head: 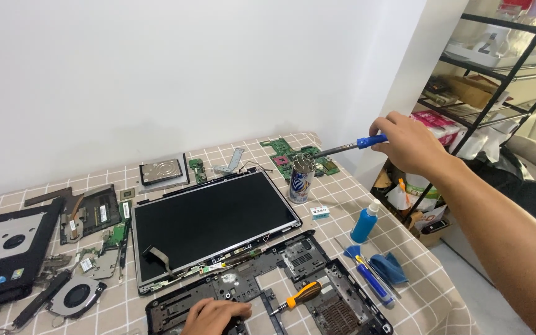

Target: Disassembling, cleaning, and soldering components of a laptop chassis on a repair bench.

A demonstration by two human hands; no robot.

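My right hand [407, 144] is raised over the table's far right side, closed on a blue-handled screwdriver [350, 146]. Its dark shaft points left, the tip just above the open top of a drinks can [301, 178]. My left hand [214, 316] rests at the near edge on a black plastic laptop frame [293, 276]. An orange-and-black screwdriver [297, 296] lies on that frame, right of my left hand. A bare laptop screen panel [213, 219] lies flat in the middle of the checked tablecloth.
A green motherboard [288, 155] lies behind the can. A hard drive [161, 170], a fan [77, 295], small boards and a black laptop base [4, 251] lie to the left. A blue bottle [365, 222], blue tools and a cloth [389, 268] lie right. A black wire shelf [497, 80] stands beyond the table.
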